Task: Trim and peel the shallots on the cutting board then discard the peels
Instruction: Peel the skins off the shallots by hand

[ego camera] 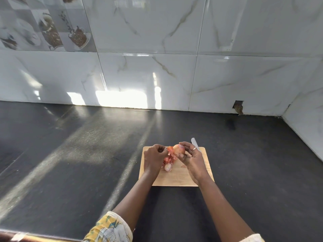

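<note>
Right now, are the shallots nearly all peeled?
Looks about halfway. One small shallot already lies peeled on the cutting board. The right hand holds a bigger shallot while the left hand pinches its loose skin. The peels are still heaped on the board, so throwing them away is left.

Both forearms converge — left hand point(153, 158) and right hand point(193, 158) nearly touching (fingers curled).
</note>
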The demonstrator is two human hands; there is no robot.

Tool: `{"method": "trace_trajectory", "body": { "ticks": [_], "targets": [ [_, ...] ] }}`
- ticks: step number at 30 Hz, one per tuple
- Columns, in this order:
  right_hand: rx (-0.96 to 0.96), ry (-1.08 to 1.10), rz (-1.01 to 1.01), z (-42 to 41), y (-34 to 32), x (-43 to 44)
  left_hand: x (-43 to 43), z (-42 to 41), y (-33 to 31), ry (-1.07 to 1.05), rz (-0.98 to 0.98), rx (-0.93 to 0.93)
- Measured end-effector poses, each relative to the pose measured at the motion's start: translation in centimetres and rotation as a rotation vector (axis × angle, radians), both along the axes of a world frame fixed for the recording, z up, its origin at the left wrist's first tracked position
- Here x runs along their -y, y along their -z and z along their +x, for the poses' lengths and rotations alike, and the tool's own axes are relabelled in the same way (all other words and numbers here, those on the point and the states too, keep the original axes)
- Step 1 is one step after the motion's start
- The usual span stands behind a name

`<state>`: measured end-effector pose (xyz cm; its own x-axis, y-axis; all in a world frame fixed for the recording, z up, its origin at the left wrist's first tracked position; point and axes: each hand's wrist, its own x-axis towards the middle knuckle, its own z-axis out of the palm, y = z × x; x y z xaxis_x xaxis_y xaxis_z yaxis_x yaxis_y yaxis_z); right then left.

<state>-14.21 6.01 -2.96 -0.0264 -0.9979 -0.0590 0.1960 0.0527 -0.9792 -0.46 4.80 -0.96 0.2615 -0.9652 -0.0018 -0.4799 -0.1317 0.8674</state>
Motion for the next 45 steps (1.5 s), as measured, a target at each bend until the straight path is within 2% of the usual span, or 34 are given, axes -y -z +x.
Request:
{"method": "trace_trajectory", "body": {
  "ticks": [7, 15, 23, 26, 30, 32, 40, 45],
  "targets": [
    [0.014, -0.004, 0.037, 0.0, 0.5, 0.4, 0.3, 0.2, 0.8, 0.018, 0.024, -0.052],
    [0.123, 0.027, 0.057, -0.2, 0.6, 0.5, 0.4, 0.3, 0.7, -0.036, 0.038, 0.019],
    [0.194, 0.0, 0.081, -0.5, 0.6, 0.7, 0.4, 0.2, 1.2, 0.062, 0.028, 0.045],
    [0.169, -0.005, 0.069, -0.5, 0.7, 0.7, 0.4, 0.0, 1.2, 0.1, -0.037, 0.075],
    [0.116, 0.025, 0.051, -0.4, 0.7, 0.7, -0.1, -0.2, 0.7, 0.192, -0.192, -0.052],
    [0.1, 0.055, 0.047, -0.3, 0.6, 0.7, -0.2, -0.3, 0.5, 0.251, -0.226, -0.034],
    [0.058, 0.085, 0.037, -0.1, 0.0, 0.4, 0.0, -0.5, 1.0, 0.191, -0.237, -0.002],
    [0.186, 0.091, 0.051, -0.2, -0.3, 0.3, -0.1, -0.3, 0.7, 0.119, -0.175, -0.041]
  ]
}}
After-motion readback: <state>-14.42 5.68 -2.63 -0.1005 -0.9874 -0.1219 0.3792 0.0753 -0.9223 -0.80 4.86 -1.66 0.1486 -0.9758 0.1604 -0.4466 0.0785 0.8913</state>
